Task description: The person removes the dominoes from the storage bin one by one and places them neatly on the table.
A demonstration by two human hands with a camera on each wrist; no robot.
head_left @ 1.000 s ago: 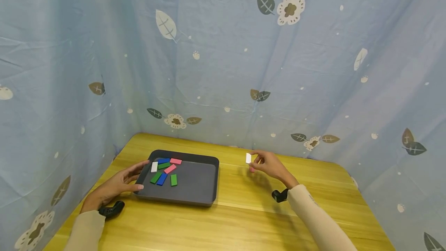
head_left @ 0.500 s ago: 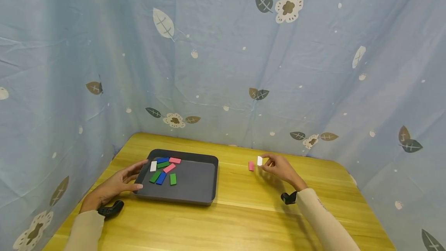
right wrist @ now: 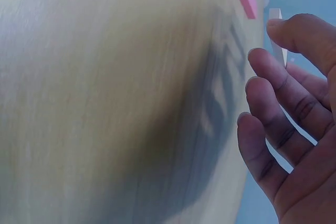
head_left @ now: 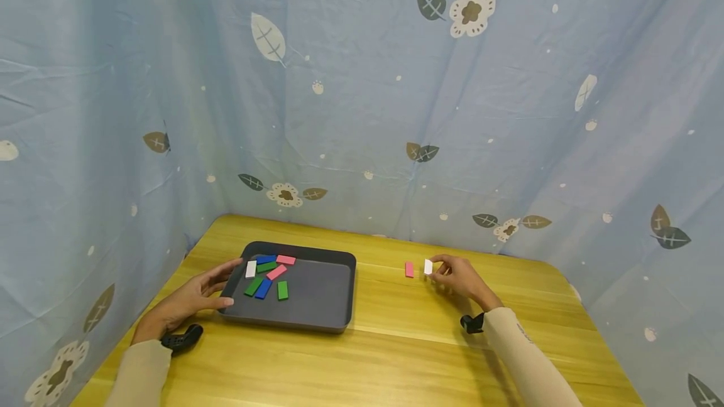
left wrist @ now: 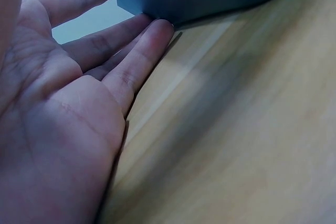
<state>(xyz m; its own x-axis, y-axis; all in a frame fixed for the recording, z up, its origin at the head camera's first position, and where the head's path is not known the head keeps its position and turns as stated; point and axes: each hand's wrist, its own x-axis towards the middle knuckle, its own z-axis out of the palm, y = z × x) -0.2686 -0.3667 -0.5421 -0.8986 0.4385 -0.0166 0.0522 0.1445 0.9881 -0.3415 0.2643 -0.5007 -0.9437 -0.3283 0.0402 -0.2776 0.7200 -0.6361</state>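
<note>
Right hand: right hand (head_left: 462, 276) reaches in from the lower right, forearm slanting up and left; thumb and index pinch the white block (head_left: 428, 267), other three fingers loosely curved and fanned apart.
White block: held up on its narrow end or near it, just right of the loose pink block (head_left: 409, 269), gap between them (can't tell if its lower end touches the surface (head_left: 396, 344)).
Left hand: left hand (head_left: 189, 303) comes from the lower left, thumb and fingers spread along the left side of the dark tray (head_left: 317, 294); in the left wrist view the fingers are fairly straight, tips at its wall, not clamped on anything.
Tray contents: second white block (head_left: 251, 269), two blue, two pink, three green, all gathered toward the left part; one green block (head_left: 283, 291) sits apart from the rest.
Sleeves: beige, both arms; black wrist device (head_left: 182, 339) on the left, another on the right.
Backdrop: blue curtain (head_left: 362, 93), leaf and flower print.
</note>
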